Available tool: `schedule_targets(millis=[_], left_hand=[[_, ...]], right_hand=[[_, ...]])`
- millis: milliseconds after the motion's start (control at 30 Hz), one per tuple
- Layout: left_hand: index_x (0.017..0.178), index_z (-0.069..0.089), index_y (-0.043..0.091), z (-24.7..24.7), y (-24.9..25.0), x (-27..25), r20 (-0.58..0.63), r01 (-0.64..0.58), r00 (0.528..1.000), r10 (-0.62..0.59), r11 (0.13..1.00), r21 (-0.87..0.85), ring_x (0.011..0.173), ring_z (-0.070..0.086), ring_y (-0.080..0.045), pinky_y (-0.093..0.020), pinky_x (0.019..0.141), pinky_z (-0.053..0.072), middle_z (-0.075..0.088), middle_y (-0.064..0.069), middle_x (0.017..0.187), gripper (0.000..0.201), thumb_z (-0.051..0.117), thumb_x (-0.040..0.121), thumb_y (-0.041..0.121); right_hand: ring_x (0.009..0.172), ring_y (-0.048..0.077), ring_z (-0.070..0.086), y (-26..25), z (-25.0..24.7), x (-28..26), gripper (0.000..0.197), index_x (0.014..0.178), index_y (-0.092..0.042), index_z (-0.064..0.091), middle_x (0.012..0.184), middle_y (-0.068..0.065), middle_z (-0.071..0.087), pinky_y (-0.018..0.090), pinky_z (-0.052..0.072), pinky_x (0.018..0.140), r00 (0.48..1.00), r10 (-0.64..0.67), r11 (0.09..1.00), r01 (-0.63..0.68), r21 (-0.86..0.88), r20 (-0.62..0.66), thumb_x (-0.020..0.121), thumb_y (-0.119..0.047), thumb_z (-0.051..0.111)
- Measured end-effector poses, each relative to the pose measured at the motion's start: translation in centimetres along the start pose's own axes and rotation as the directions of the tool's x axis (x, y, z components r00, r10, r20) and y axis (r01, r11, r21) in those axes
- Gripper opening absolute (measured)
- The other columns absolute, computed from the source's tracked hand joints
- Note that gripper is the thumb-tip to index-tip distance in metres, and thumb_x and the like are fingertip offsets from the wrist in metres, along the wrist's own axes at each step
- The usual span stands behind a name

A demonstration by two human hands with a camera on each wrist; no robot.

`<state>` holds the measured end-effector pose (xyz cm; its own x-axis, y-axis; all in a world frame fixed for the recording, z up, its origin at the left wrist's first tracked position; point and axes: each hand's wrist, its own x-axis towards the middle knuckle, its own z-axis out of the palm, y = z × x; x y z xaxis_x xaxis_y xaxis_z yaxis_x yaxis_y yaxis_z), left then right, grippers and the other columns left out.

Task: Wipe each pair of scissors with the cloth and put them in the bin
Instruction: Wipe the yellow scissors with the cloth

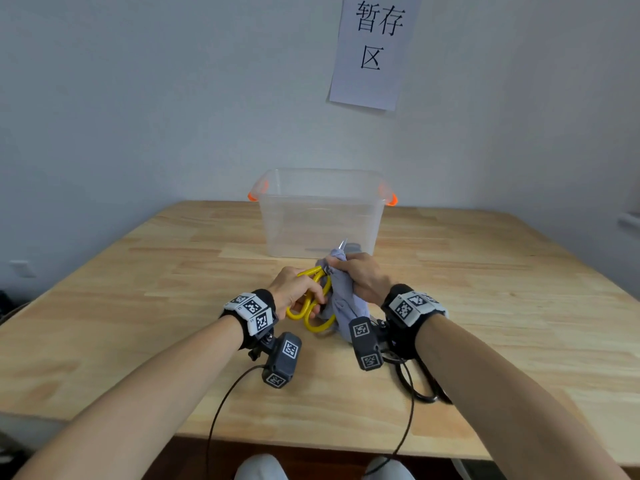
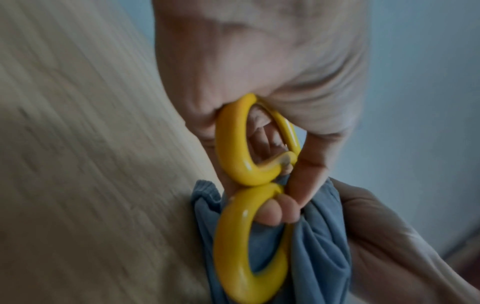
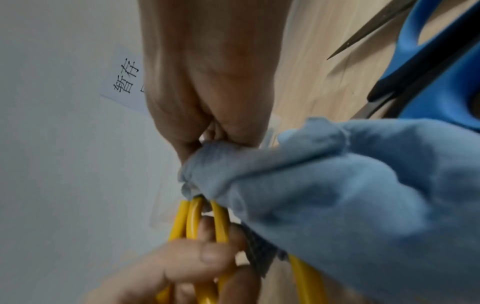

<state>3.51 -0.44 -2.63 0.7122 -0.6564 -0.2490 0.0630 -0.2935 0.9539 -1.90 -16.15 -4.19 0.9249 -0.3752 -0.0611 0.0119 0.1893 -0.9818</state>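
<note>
My left hand (image 1: 294,292) grips the yellow-handled scissors (image 1: 313,299) by their loops (image 2: 244,156), fingers curled through them. My right hand (image 1: 360,275) clutches the blue-grey cloth (image 1: 341,299) wrapped round the blades; only the steel tip (image 1: 343,243) pokes out past the cloth, towards the bin. In the right wrist view the cloth (image 3: 337,185) is bunched over the yellow handles (image 3: 197,218) just below my right hand's fingers (image 3: 221,123). The clear plastic bin (image 1: 322,216) with orange handles stands behind my hands, against the wall.
A pair of blue-handled scissors (image 3: 428,67) lies on the wooden table (image 1: 138,306) under my right wrist, near black loops (image 1: 412,382). Dark shapes show through the bin's lower wall. A paper sign (image 1: 374,50) hangs on the wall.
</note>
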Motion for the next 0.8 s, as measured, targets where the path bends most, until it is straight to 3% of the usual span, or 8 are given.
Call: schedule_targets(millis=[67,133,233,300,367,500,667,800], left_hand=[[0.072,0.063,-0.001,0.0,-0.1,-0.1,0.008,-0.002,1.000,0.002,1.000,0.008,0.051,0.058,-0.032,-0.034,0.054,0.053,0.059,-0.025,0.067,0.017,0.067,0.065,-0.016],[0.063,0.061,0.002,0.4,-0.1,-0.1,0.003,-0.026,1.000,0.026,1.000,-0.001,0.050,0.058,-0.032,-0.035,0.054,0.052,0.059,-0.024,0.064,0.019,0.066,0.064,-0.016],[0.060,0.058,0.003,1.1,0.0,-0.5,-0.011,-0.076,0.997,0.077,0.996,0.041,0.048,0.057,-0.030,-0.031,0.048,0.051,0.058,-0.020,0.058,0.021,0.065,0.067,-0.015],[0.063,0.059,0.003,1.0,-0.3,-0.6,-0.022,-0.081,0.996,0.081,0.997,0.020,0.048,0.057,-0.030,-0.031,0.049,0.051,0.059,-0.020,0.059,0.019,0.066,0.067,-0.015],[0.066,0.060,0.002,0.6,-0.5,-0.5,-0.020,-0.073,0.997,0.073,0.997,0.000,0.049,0.058,-0.031,-0.033,0.051,0.053,0.059,-0.020,0.060,0.018,0.066,0.066,-0.015],[0.069,0.061,-0.001,0.6,-0.2,-0.5,-0.019,-0.045,0.999,0.044,0.999,-0.027,0.050,0.058,-0.031,-0.034,0.052,0.053,0.059,-0.021,0.061,0.017,0.066,0.065,-0.017],[0.071,0.064,-0.001,0.0,-0.1,-0.3,0.000,-0.023,1.000,0.023,1.000,-0.016,0.051,0.058,-0.032,-0.035,0.053,0.051,0.060,-0.024,0.063,0.017,0.067,0.064,-0.017],[0.069,0.060,0.001,0.7,0.3,-0.8,-0.015,-0.077,0.997,0.077,0.997,0.025,0.048,0.057,-0.030,-0.032,0.050,0.052,0.059,-0.021,0.060,0.017,0.066,0.067,-0.015]], right_hand=[[0.063,0.012,0.067,-0.4,0.1,-0.5,0.020,0.081,0.005,0.064,0.069,0.004,0.072,0.023,0.057,0.063,1.000,0.020,1.000,-0.020,-0.010,-0.010,0.098,0.002,0.054],[0.056,0.016,0.065,-0.1,0.5,-0.2,0.022,0.074,0.004,0.063,0.061,0.006,0.068,0.024,0.055,0.056,0.991,-0.012,0.999,0.007,-0.044,-0.130,0.096,0.002,0.057],[0.068,0.028,0.060,0.8,1.2,0.4,0.025,0.068,-0.001,0.063,0.068,0.017,0.064,0.036,0.053,0.063,0.950,-0.107,0.990,0.076,-0.116,-0.294,0.089,-0.014,0.067],[0.065,0.021,0.061,1.0,1.1,0.5,0.033,0.069,-0.001,0.067,0.068,0.014,0.067,0.033,0.054,0.063,0.953,-0.115,0.980,0.062,-0.191,-0.279,0.092,-0.025,0.067],[0.056,0.011,0.057,0.8,1.1,0.1,0.038,0.067,-0.001,0.064,0.059,0.005,0.064,0.021,0.048,0.054,0.957,-0.117,0.974,0.059,-0.217,-0.264,0.099,-0.020,0.060],[0.056,0.010,0.060,0.4,0.9,-0.3,0.035,0.071,0.001,0.063,0.061,0.004,0.066,0.019,0.049,0.054,0.970,-0.120,0.985,0.089,-0.148,-0.213,0.102,-0.013,0.053],[0.067,0.015,0.066,-0.7,0.6,-1.1,0.014,0.083,0.002,0.064,0.073,0.009,0.068,0.023,0.056,0.063,0.999,-0.004,0.990,-0.001,-0.142,-0.033,0.096,-0.003,0.061],[0.064,0.018,0.067,0.0,0.8,-0.8,0.025,0.074,0.004,0.063,0.072,0.011,0.071,0.029,0.058,0.064,0.984,-0.053,0.991,0.030,-0.134,-0.169,0.097,-0.006,0.057]])
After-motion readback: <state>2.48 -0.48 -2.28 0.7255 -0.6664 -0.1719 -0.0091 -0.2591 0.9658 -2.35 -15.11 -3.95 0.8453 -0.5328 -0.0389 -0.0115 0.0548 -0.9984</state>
